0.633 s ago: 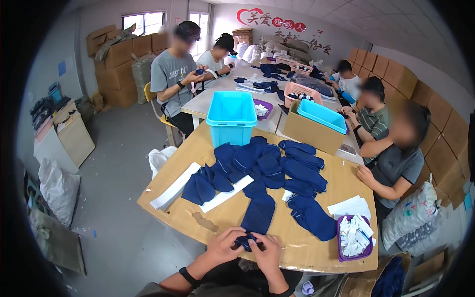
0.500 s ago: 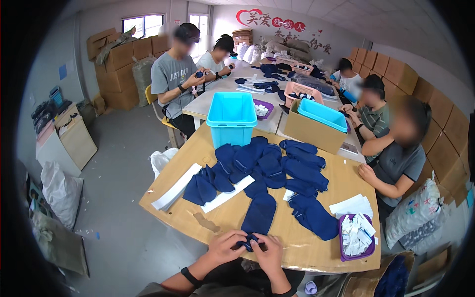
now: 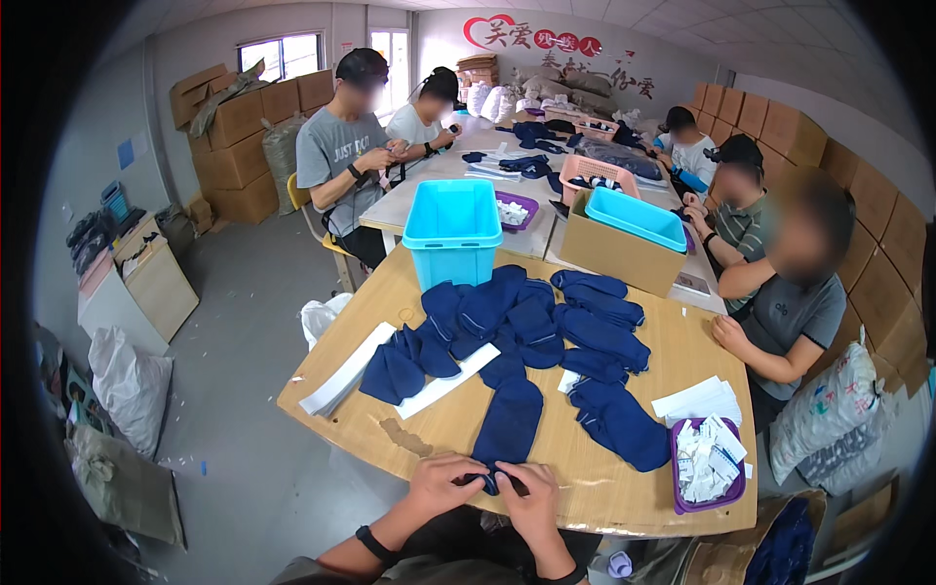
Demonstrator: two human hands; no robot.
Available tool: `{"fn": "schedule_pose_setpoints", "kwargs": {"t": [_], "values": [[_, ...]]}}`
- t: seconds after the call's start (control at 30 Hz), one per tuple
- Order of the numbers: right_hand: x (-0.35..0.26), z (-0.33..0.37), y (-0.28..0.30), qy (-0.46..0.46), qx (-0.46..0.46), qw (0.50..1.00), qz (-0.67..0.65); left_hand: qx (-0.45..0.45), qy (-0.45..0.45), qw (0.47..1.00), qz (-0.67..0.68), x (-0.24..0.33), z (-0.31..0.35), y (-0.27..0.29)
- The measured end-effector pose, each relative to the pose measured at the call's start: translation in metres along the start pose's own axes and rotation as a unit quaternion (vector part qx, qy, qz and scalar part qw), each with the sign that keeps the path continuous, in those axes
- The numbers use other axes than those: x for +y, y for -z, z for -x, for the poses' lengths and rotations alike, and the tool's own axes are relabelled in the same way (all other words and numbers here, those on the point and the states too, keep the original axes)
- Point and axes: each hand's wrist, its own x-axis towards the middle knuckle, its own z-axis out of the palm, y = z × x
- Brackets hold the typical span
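At the table's near edge a navy blue sock [image 3: 510, 419] lies stretched away from me, its near end bunched into a small roll. My left hand [image 3: 448, 485] pinches this roll from the left, thumb and fingertips together. My right hand [image 3: 529, 494] grips it from the other side, fingers bent around the edge. Just beyond lies a loose pile of navy socks [image 3: 487, 310], with more socks [image 3: 616, 419] to the right. White paper strips [image 3: 353, 372] lie left of the pile, and another strip [image 3: 450, 383] runs partly under it.
A blue bin [image 3: 451, 234] stands behind the pile, beside a cardboard box [image 3: 619, 255] holding a blue tub. A purple basket [image 3: 709, 502] of small white tags sits near the right corner, by white paper sheets [image 3: 697, 400]. Co-workers sit along both sides; one person's arm [image 3: 770, 356] rests on the right edge.
Both my hands stay on the sock's near end, and the rolled part shows slightly less between the fingers. The pile has not moved.
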Motion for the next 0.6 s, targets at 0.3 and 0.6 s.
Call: {"fn": "schedule_pose_setpoints", "kwargs": {"t": [0.3, 0.6], "values": [[0.009, 0.004, 0.000, -0.001, -0.020, 0.999, -0.039, -0.031, 0.046, 0.998, 0.019, 0.001, -0.007, 0.003], [-0.003, 0.000, 0.004, 0.037, -0.052, 0.998, 0.026, -0.060, 0.125, 0.990, 0.016, 0.003, -0.013, 0.007]]}}
